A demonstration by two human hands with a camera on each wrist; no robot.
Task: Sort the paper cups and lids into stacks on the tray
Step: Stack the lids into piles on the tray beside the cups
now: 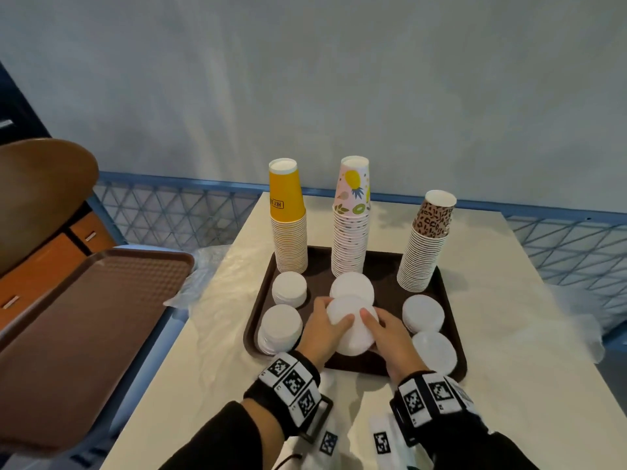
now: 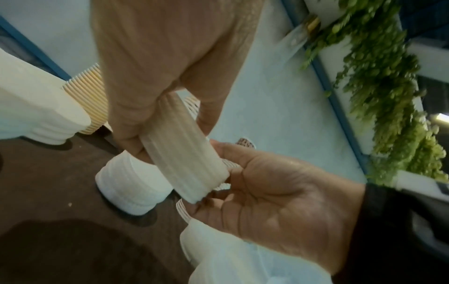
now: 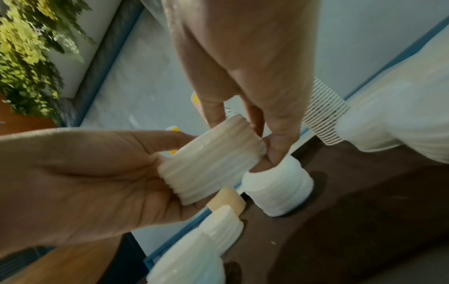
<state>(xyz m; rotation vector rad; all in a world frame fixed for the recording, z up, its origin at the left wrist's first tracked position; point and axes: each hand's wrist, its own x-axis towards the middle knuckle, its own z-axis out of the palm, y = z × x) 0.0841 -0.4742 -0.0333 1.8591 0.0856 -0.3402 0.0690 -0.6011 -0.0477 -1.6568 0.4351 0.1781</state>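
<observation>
Left to right on the tray [image 1: 261, 310]: yellow cups [image 1: 288, 225] at back left with two lid stacks [image 1: 281, 323] in front of them, fruit cups [image 1: 351, 218] at back centre with a lid stack [image 1: 353, 284] in front, leopard cups [image 1: 425, 242] at back right with two lid stacks [image 1: 424, 313] in front

Left hand [image 1: 324, 330] and right hand [image 1: 390, 334] share one held stack [image 1: 353, 327] of lids, lifted just above the tray's front centre. Both grips are curled round it: thumbs on the top face, fingers wrapped along the ribbed side. Wrist views confirm the fingers of each hand pinching the ribbed edges from opposite sides

Key relation: the held stack is tilted, axis leaning toward the person, and sits just in front of and partly over the centre lid stack. The target lies straight ahead and slightly down from both grips, both hands about equally near. Judgement: it needs levelling so its axis goes vertical, then lowering onto the centre stack or the bare tray in front of it; I can't tell which

Risk: loose lids could fan out if one hand lets go early
</observation>
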